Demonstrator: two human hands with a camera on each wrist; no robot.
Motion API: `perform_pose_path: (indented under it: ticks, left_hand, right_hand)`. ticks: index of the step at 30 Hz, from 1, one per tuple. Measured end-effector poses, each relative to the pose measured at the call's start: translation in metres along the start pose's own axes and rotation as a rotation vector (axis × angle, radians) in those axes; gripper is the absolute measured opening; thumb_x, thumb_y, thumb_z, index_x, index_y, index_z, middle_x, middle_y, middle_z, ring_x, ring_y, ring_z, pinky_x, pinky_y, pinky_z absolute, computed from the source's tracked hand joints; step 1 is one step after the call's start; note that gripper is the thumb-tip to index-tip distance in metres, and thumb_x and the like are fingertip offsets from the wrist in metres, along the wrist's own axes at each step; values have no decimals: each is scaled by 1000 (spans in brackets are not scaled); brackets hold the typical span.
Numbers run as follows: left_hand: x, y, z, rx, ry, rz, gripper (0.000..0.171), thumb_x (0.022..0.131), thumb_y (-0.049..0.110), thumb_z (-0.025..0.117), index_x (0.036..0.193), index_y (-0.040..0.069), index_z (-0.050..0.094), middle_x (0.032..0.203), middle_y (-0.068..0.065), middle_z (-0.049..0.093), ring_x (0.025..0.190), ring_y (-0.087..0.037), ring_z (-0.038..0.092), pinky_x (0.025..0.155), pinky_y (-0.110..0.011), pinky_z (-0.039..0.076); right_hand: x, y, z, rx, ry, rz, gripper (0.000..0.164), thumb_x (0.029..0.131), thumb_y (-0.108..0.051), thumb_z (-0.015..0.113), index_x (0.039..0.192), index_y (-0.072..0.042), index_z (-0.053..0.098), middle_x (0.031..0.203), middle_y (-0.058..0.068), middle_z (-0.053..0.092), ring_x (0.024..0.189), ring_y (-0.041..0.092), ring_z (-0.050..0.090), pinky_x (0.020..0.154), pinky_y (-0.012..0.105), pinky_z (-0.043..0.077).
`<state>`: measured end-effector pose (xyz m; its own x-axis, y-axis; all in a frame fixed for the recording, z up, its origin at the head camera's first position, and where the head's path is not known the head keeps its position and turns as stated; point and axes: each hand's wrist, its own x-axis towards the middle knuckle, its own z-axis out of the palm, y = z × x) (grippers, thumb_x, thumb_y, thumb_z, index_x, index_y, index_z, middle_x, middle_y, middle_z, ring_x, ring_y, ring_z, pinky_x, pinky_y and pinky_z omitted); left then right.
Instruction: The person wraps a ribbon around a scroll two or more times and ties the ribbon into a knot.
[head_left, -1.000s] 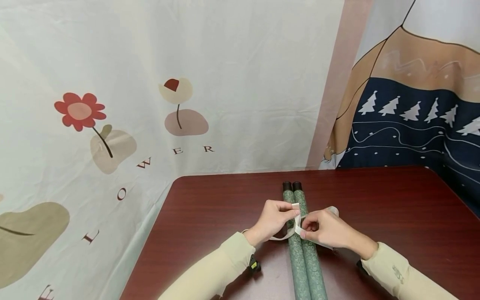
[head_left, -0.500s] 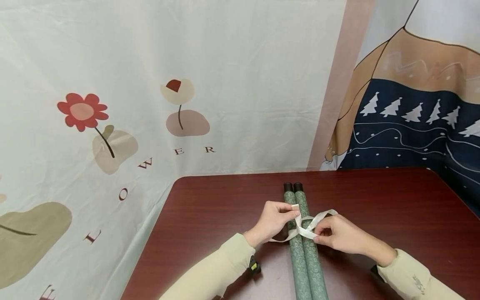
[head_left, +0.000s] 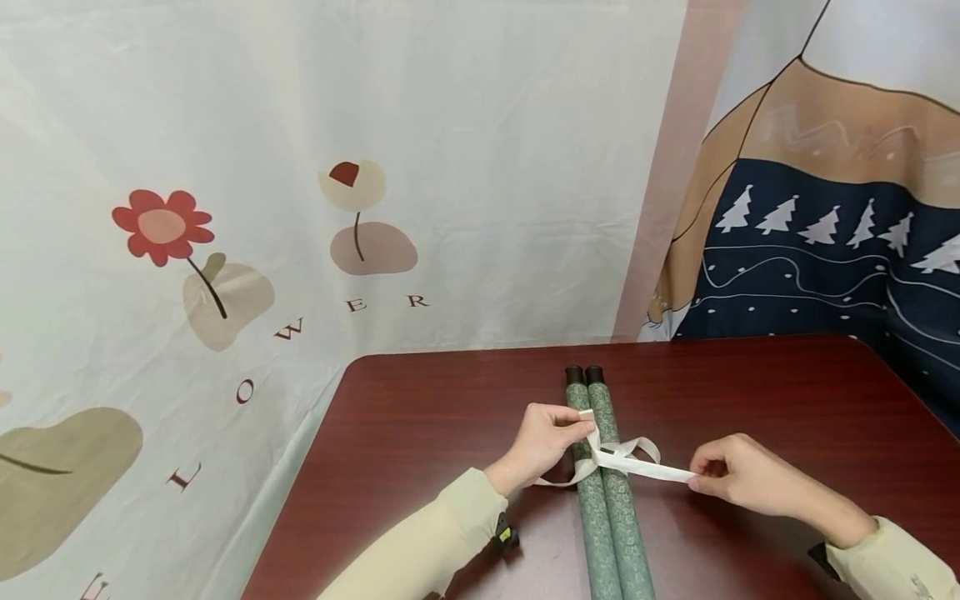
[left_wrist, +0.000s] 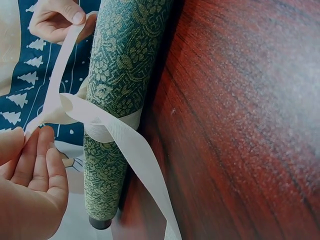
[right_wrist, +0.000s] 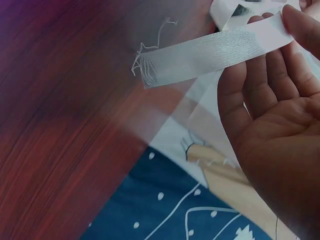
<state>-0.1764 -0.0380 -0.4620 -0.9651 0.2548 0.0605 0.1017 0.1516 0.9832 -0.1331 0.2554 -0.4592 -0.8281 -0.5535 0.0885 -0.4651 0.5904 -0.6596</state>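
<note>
Two green patterned scrolls (head_left: 622, 533) with black end knobs lie side by side on the table. A white ribbon (head_left: 654, 470) passes around them and crosses over itself on top, with a loop standing off to the right. My left hand (head_left: 546, 440), over the left scroll, pinches one part of the ribbon between thumb and fingers. Out to the right, my right hand (head_left: 761, 482) pinches another stretch of ribbon, drawn straight from the crossing. In the right wrist view, the ribbon's frayed end (right_wrist: 150, 70) trails loose beyond the right thumb.
The dark red wooden table (head_left: 420, 417) runs back to a printed cloth backdrop (head_left: 510, 167) with flowers and letters. At the right hangs a navy cloth part (head_left: 795, 275) with white trees.
My right hand has moved right from the scrolls, pulling its stretch of ribbon out straight. The loop at the right has become smaller. My left hand has stayed nearly in place.
</note>
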Motion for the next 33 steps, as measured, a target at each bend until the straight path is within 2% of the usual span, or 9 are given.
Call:
perform_pose_path:
  ticks: [4, 9, 13, 17, 22, 33]
  left_hand:
    - [-2, 3, 1, -12, 7, -7, 11, 80, 8, 72, 85, -1, 74, 84, -13, 72, 74, -8, 60, 63, -19, 48]
    - [-11, 24, -1, -42, 1, -13, 13, 81, 1, 68, 89, -9, 70, 85, -21, 70, 76, -21, 65, 66, -20, 51]
    - [-16, 34, -2, -38, 9, -21, 12, 81, -1, 68, 89, -10, 70, 85, -22, 70, 76, -28, 65, 67, -22, 52]
    - [-18, 35, -4, -20, 18, -12, 12, 81, 0, 68, 88, -9, 71, 84, -21, 70, 76, -21, 65, 69, -23, 52]
    - [-18, 34, -5, 12, 19, 11, 12, 80, 1, 69, 87, -8, 71, 87, -20, 70, 80, -12, 63, 71, -22, 50]
    - [-19, 34, -8, 11, 27, 19, 14, 80, 1, 69, 89, -9, 71, 87, -21, 70, 81, -14, 63, 72, -23, 51]
  right_hand:
    - [-10, 6, -10, -10, -21, 49, 10, 82, -23, 71, 74, -26, 67, 56, -16, 52, 48, 0, 40, 40, 16, 33]
    - [-25, 17, -22, 2, -47, 73, 10, 83, -24, 71, 74, -24, 67, 57, -17, 48, 49, -1, 38, 42, 16, 34]
    - [-38, 30, -31, -1, -54, 82, 11, 83, -22, 71, 73, -23, 66, 57, -17, 45, 50, -1, 38, 43, 16, 33]
    - [-48, 44, -39, -17, -63, 95, 12, 82, -21, 71, 72, -23, 65, 57, -18, 41, 51, -2, 36, 43, 17, 32]
    - [-59, 58, -47, -50, -76, 162, 12, 82, -22, 71, 71, -22, 64, 57, -17, 43, 51, -1, 37, 44, 20, 33]
    - [-81, 73, -62, -142, -113, 319, 15, 80, -21, 72, 69, -18, 61, 57, -12, 45, 52, 2, 37, 45, 23, 33]
